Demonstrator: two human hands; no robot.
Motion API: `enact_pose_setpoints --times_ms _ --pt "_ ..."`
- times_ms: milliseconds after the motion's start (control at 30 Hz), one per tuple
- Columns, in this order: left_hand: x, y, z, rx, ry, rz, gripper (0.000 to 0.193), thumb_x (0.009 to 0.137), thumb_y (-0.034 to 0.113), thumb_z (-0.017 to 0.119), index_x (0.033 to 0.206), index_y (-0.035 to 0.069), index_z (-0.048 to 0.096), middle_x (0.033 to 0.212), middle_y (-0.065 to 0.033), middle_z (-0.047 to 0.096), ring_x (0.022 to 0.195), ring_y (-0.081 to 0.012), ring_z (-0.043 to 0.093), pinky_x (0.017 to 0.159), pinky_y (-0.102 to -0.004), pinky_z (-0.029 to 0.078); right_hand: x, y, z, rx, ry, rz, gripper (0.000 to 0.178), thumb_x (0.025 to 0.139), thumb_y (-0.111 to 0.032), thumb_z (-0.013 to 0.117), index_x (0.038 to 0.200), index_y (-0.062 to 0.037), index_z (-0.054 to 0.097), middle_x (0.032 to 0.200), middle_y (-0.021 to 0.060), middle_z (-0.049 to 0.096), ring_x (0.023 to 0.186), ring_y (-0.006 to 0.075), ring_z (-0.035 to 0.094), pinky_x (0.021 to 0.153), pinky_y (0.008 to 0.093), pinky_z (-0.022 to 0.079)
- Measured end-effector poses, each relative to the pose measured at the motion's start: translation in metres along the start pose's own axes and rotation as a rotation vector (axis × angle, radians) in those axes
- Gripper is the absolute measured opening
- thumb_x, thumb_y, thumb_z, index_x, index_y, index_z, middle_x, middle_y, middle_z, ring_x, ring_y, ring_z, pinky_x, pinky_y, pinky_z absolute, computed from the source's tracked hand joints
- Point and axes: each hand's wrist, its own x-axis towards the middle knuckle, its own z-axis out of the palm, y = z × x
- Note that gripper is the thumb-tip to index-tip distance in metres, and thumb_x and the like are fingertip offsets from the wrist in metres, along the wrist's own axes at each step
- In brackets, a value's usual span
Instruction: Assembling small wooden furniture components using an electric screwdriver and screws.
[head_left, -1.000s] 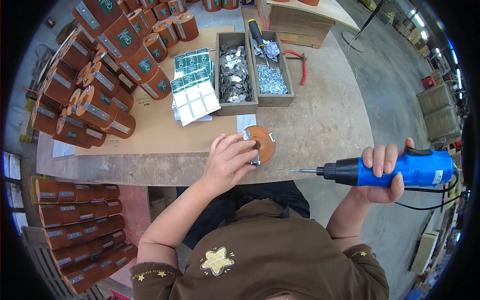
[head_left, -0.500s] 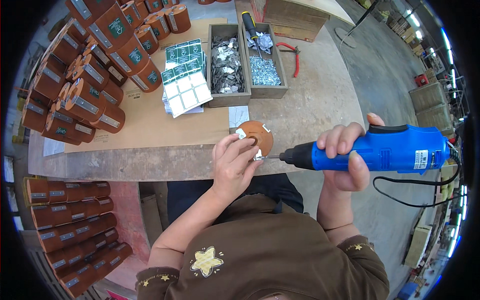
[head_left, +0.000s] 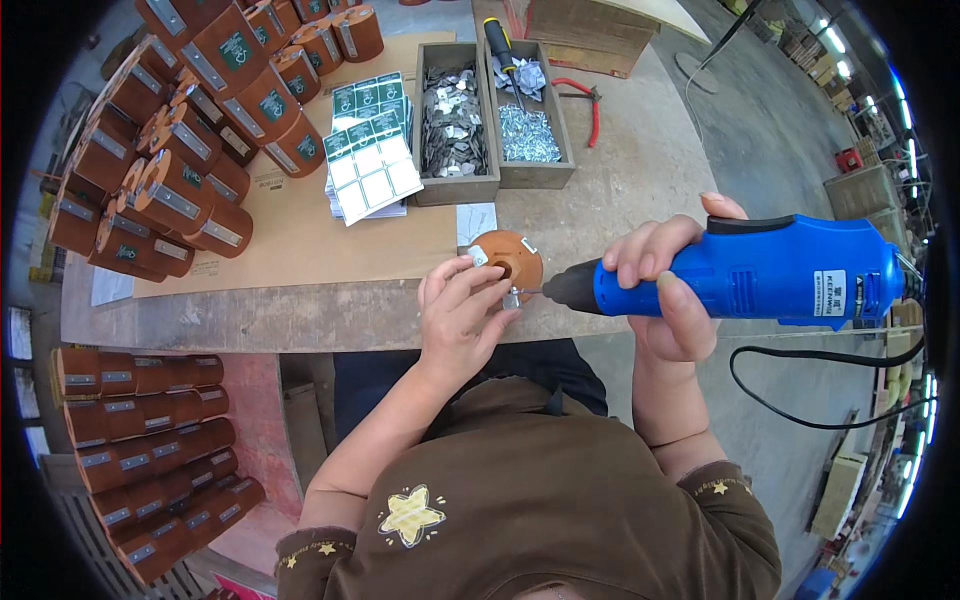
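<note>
Here the left hand rests on a small round brown piece at the near edge of the bench, fingers curled over its left side and pinning it down; a small metal clip shows by the fingertips on the piece's rim. The right hand is wrapped tight around a blue driver, held level and pointing left, thumb on top and fingers under the barrel. The driver's black nose and thin bit reach the piece's near edge, where a small metal part sits just under the left fingertips. Whether the bit actually touches that part is hard to tell. A black cord loops down from the driver's rear, hanging off the bench side.

Behind the piece lie a white slip and a brown cardboard sheet. On the sheet sits a stack of green-and-white label sheets. Beside it stand two wooden trays: the left tray holds flat metal plates, the right tray holds shiny screws and a black-and-yellow screwdriver. Red-handled pliers lie just right of the trays. Many brown cylinders with metal strips pile up at the bench's far left, and more of them are stacked below the bench on the left.
</note>
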Motion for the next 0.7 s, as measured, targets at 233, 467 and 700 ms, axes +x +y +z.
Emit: enact_pose_setpoints --times_ms 233,467,700 --pt "-0.003 -0.001 0.001 0.001 0.005 0.001 0.032 0.051 0.008 0.073 0.082 0.006 0.063 0.093 -0.0048 0.060 0.097 -0.0289 0.047 0.083 -0.0369 0.037 0.005 0.001 0.009 -0.087 -0.028 0.019 0.060 0.072 -0.010 0.058 0.121 -0.0055 0.024 0.067 0.0060 0.047 0.059 0.0179 0.050 0.062 0.0350 0.045" --pt "-0.002 0.000 -0.001 -0.015 -0.004 -0.019 0.032 0.052 0.008 0.073 0.083 0.006 0.063 0.093 -0.0045 0.060 0.098 -0.0289 0.047 0.084 -0.0368 0.036 0.005 0.005 0.011 -0.013 -0.061 0.035 0.061 0.067 0.007 0.056 0.118 -0.0029 0.024 0.068 0.0079 0.051 0.062 0.0189 0.054 0.063 0.0336 0.046" --pt "-0.002 -0.003 0.000 -0.033 0.014 -0.008 0.033 0.052 0.010 0.073 0.083 0.007 0.063 0.093 -0.0040 0.060 0.096 -0.0288 0.047 0.083 -0.0370 0.036 0.005 0.010 0.010 -0.031 -0.122 0.009 0.061 0.066 0.008 0.055 0.117 -0.0019 0.024 0.068 0.0080 0.051 0.062 0.0181 0.054 0.062 0.0314 0.046"
